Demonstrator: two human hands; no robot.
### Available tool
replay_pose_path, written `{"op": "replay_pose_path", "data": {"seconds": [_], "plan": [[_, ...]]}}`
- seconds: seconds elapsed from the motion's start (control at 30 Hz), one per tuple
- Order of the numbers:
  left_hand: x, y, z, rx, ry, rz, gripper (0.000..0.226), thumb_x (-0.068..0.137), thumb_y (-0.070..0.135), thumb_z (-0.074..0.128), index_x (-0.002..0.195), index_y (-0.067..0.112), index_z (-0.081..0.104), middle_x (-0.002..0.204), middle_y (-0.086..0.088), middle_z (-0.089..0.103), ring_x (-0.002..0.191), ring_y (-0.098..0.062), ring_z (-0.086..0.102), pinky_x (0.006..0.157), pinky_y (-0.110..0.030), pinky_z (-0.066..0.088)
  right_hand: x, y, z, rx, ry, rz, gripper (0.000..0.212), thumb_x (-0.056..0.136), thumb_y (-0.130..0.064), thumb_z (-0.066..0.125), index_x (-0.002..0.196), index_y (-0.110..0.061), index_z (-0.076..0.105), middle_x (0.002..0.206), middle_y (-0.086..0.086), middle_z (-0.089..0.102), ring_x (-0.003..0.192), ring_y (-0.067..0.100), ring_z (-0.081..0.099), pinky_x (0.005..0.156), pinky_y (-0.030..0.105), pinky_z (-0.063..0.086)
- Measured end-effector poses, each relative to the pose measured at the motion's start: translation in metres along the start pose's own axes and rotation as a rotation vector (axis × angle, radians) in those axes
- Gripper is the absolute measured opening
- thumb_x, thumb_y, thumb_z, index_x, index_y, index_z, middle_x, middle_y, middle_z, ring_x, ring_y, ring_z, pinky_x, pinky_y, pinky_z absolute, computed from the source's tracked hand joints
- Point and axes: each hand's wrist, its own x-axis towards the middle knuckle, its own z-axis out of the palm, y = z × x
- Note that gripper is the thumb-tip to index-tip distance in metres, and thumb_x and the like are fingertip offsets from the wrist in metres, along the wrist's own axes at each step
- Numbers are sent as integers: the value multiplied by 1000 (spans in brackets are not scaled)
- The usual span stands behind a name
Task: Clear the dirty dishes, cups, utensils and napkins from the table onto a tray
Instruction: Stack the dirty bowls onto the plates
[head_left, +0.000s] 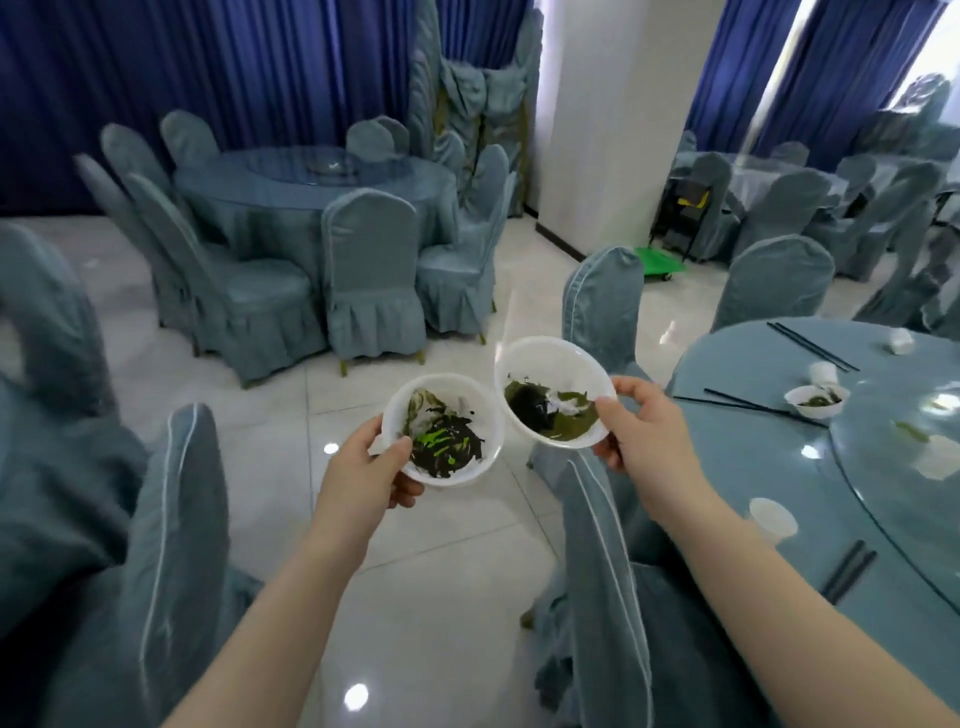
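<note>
Two hands, two dirty bowls, over the floor.
Left hand (371, 470) grasps left bowl (443, 429); right hand (641, 434) grasps right bowl (555, 391); third bowl (816, 401) on table (727, 441).

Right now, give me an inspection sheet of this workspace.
Surface: round table, blue cloth, glass turntable.
Job's things: two dirty white bowls carried, left bowl, right bowl; a third bowl, cups and chopsticks on the table.
Clutter: green smears on the turntable.
Hands: left hand and right hand, fingers gripping the bowl rims.
Cables: nothing seen.
Surroundings: covered chairs, blue curtains, tiled floor; no tray seen.
</note>
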Motion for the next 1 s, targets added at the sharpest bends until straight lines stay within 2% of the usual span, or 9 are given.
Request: {"op": "replay_pose_path", "data": {"seconds": [0.2, 0.4, 0.5, 0.6, 0.7, 0.77, 0.83, 0.9, 1.0], "plan": [[28, -9, -56, 38, 91, -53, 27, 95, 16, 53, 115, 33, 56, 66, -3, 71, 51, -12, 62, 49, -23, 52, 27, -2, 93, -55, -256, -18, 12, 95, -18, 54, 105, -24, 57, 53, -8, 63, 43, 3, 52, 40, 18, 42], [92, -19, -70, 77, 96, -94, 27, 94, 19, 54, 117, 35, 54, 61, -6, 70, 47, -11, 61, 47, -20, 50, 82, 10, 170, -134, -496, 9, 15, 94, -22, 54, 108, -26, 57, 64, -4, 70, 48, 4, 56, 45, 20, 46], [139, -19, -61, 50, 104, -110, 26, 94, 19, 55, 110, 39, 55, 59, -6, 69, 47, -13, 61, 47, -22, 51, 127, 28, 195, -306, -444, -74, 16, 92, -36, 54, 108, -32, 55, 73, 0, 69, 58, 8, 59, 53, 27, 51], [191, -16, -48, 65, 76, -107, 30, 94, 20, 54, 103, 48, 54, 65, -7, 70, 51, -13, 62, 51, -24, 54, 179, 41, 205, -471, -464, -89, 29, 88, -51, 53, 112, -38, 42, 83, -7, 62, 72, 9, 60, 55, 23, 45], [237, -10, -28, 131, -7, -94, 33, 95, 18, 52, 104, 50, 54, 68, -5, 71, 52, -12, 62, 52, -24, 53, 224, 53, 210, -360, -610, 70, 31, 88, -44, 52, 117, -36, 44, 91, -8, 65, 69, 12, 66, 50, 23, 49], [265, -8, -13, 146, -34, -90, 30, 97, 20, 49, 104, 48, 56, 63, -3, 70, 51, -11, 61, 51, -23, 52, 250, 58, 208, -318, -619, 105, 26, 89, -36, 52, 115, -30, 50, 88, -3, 68, 59, 12, 65, 50, 24, 50], [291, -7, 6, 144, -61, -101, 25, 99, 26, 44, 106, 44, 59, 60, -2, 68, 51, -11, 61, 51, -24, 52, 275, 62, 201, -327, -564, 103, 17, 89, -30, 51, 105, -29, 55, 85, -1, 67, 58, 12, 63, 52, 25, 52], [316, -5, 30, 155, -133, -115, 29, 101, 36, 34, 107, 41, 61, 60, -3, 67, 53, -15, 61, 56, -30, 55, 298, 69, 187, -335, -506, 111, 12, 88, -25, 52, 98, -32, 56, 85, -1, 66, 63, 14, 63, 53, 24, 52], [353, 2, 68, 228, -250, -104, 33, 101, 42, 26, 94, 44, 59, 60, -3, 69, 53, -16, 64, 59, -33, 56, 327, 80, 163, -373, -397, 124, 20, 87, -26, 57, 107, -29, 55, 92, -5, 65, 79, 14, 64, 60, 25, 56]]}}
